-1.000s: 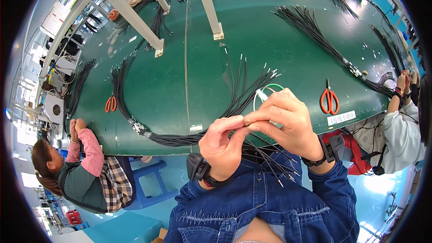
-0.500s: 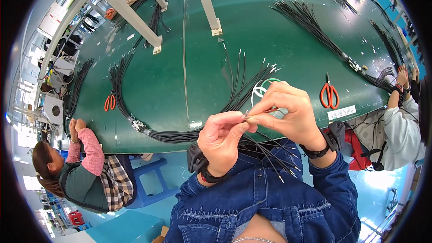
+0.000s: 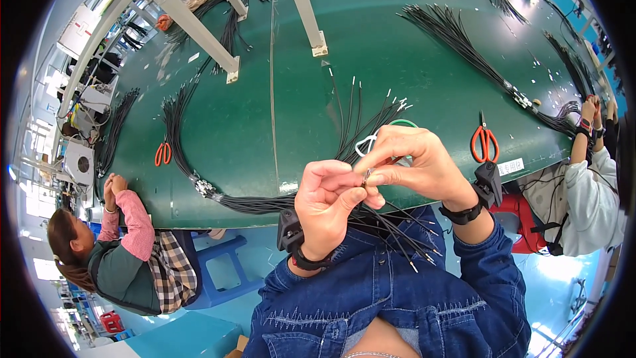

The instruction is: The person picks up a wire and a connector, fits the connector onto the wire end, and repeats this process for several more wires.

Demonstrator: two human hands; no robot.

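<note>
1. Head view looks down on a green table (image 3: 411,73) strewn with bundles of black wires.
2. The left hand (image 3: 324,202) is curled closed, thumb and fingers pinching the end of a thin black wire (image 3: 391,225) just off the table's near edge.
3. The right hand (image 3: 414,162) is also closed, its fingertips pinching the same wire end; the two hands touch at the pinch.
4. From the pinch, several black wires fan down over the person's denim jacket (image 3: 397,298).
5. A wire bundle (image 3: 245,202) runs along the near edge to the hands.
6. Orange scissors (image 3: 485,142) lie near the near edge, just right of the right hand; a second orange pair (image 3: 163,153) lies by the left edge.
7. A seated person in a pink sleeve (image 3: 136,225) is at the left edge.
</note>
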